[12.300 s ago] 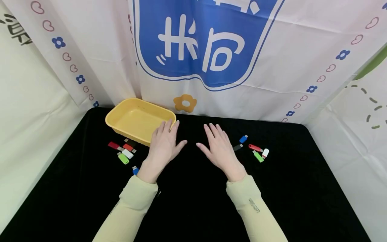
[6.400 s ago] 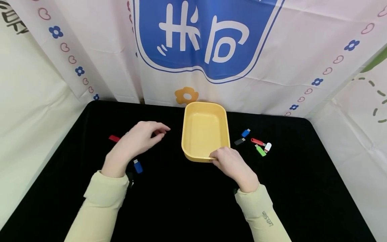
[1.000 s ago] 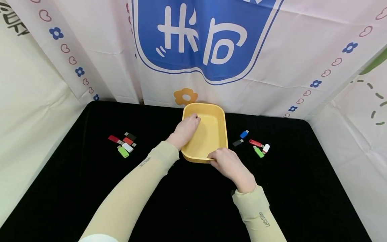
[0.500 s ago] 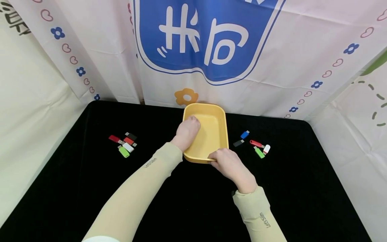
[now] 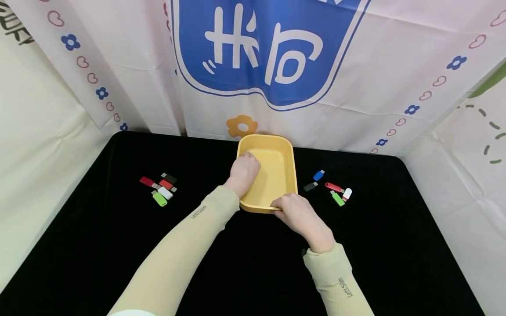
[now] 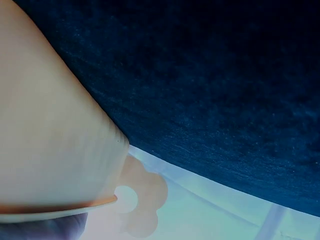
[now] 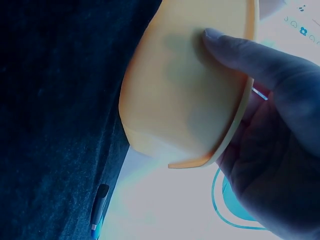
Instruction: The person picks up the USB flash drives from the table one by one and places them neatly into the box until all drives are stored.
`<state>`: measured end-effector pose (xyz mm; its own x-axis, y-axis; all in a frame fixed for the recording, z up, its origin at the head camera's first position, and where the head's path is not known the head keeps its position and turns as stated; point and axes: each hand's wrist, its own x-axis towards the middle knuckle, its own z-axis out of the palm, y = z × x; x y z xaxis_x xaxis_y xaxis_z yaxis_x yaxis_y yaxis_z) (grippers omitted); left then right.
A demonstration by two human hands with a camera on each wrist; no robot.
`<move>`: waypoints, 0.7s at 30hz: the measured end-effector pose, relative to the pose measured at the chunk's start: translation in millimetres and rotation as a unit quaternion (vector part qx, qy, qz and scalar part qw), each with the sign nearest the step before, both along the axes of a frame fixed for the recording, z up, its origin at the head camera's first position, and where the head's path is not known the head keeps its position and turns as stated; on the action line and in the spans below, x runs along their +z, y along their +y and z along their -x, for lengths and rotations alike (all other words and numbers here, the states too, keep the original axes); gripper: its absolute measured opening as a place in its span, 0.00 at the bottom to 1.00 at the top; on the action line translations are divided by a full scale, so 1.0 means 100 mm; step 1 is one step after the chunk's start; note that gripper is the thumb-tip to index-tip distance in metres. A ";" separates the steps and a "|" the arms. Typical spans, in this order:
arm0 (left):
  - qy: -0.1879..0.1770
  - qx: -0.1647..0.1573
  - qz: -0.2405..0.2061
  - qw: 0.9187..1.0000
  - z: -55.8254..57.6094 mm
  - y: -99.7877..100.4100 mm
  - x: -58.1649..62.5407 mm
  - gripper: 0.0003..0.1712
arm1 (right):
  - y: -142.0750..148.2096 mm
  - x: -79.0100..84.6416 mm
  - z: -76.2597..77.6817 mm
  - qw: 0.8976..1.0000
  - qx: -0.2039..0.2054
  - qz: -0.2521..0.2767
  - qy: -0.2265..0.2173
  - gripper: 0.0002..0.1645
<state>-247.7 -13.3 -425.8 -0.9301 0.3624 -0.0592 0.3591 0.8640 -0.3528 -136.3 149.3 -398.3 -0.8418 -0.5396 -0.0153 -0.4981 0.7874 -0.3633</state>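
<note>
A yellow plastic tray (image 5: 276, 175) stands at the back middle of the table. My right hand (image 5: 299, 216) grips its near right corner; in the right wrist view the thumb (image 7: 240, 52) presses the outer wall, with the fingers behind the rim. My left hand (image 5: 243, 173) is down inside the tray at its left side, fingers curled under the palm. Its fingertips are hidden, so whether they hold something does not show. The left wrist view has the tray's outer wall (image 6: 55, 135), with only a dark bit of the hand (image 6: 45, 229) past the rim.
Left on the black table (image 5: 253, 272) lie dark red (image 5: 147, 181), black (image 5: 170, 178), orange-red (image 5: 166, 184), white (image 5: 164, 192) and green USB drives (image 5: 160, 199). Right lie blue (image 5: 318, 175), black (image 5: 310, 186), red (image 5: 334, 187), green (image 5: 337, 199) and white drives (image 5: 347, 194). A printed curtain (image 5: 213, 112) hangs behind.
The tray went from back left to the middle, and my right hand took its corner. The blue drive on the left is gone from the table. My left hand moved into the tray.
</note>
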 end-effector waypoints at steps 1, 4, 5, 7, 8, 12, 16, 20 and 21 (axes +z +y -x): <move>-0.001 0.004 0.001 1.000 0.01 0.01 0.00 0.18 | 0.00 0.00 0.00 1.000 0.000 -0.002 0.002 0.07; -0.001 0.013 0.008 1.000 0.02 0.03 -0.01 0.17 | 0.00 0.00 0.00 1.000 -0.001 -0.008 0.005 0.08; 0.000 0.016 0.007 1.000 0.03 0.03 -0.01 0.17 | 0.00 0.00 0.00 1.000 -0.001 -0.011 0.006 0.08; 0.005 0.021 0.002 1.000 0.03 0.04 -0.03 0.18 | -0.01 0.01 0.00 1.000 -0.001 -0.017 0.007 0.09; 0.006 0.022 -0.001 1.000 0.03 0.04 -0.04 0.18 | -0.01 0.01 0.00 1.000 -0.001 -0.017 0.007 0.09; 0.014 0.024 -0.006 1.000 0.03 0.04 -0.07 0.17 | -0.02 0.01 -0.01 1.000 0.000 -0.015 0.006 0.08; 0.020 0.023 -0.006 1.000 0.02 0.04 -0.07 0.17 | -0.01 0.01 -0.01 1.000 0.001 -0.015 0.006 0.08; 0.042 0.020 -0.016 0.999 0.01 0.05 -0.06 0.17 | -0.01 0.01 0.00 1.000 0.001 -0.016 0.008 0.09; 0.048 0.018 -0.019 0.999 0.00 0.04 -0.06 0.17 | -0.01 0.01 0.00 1.000 0.002 -0.016 0.009 0.09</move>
